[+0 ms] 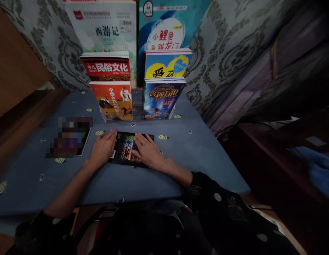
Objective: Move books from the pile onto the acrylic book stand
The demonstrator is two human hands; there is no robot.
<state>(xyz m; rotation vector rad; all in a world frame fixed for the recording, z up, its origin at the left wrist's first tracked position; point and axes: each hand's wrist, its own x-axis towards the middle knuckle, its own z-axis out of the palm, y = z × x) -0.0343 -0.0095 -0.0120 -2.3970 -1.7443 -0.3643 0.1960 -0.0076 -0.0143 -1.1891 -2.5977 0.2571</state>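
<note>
A black book (pixel 127 150) with a colourful picture panel lies flat on the blue tablecloth (pixel 154 184) before me. My left hand (pixel 104 147) rests flat along its left edge, fingers stretched out and pointing away from me. Across the right part of the cover lies my right hand (pixel 148 150), its fingers extended and slightly apart. Both hands press on or touch the book without wrapping round it. Parts of the cover are hidden beneath them.
Behind the book stands a tiered rack with several upright books, among them an orange book (pixel 116 102) and a dark blue book (pixel 161 101). Another book (pixel 84 136), partly blurred out, lies at the left. Patterned wallpaper (pixel 220 46) rises behind the table.
</note>
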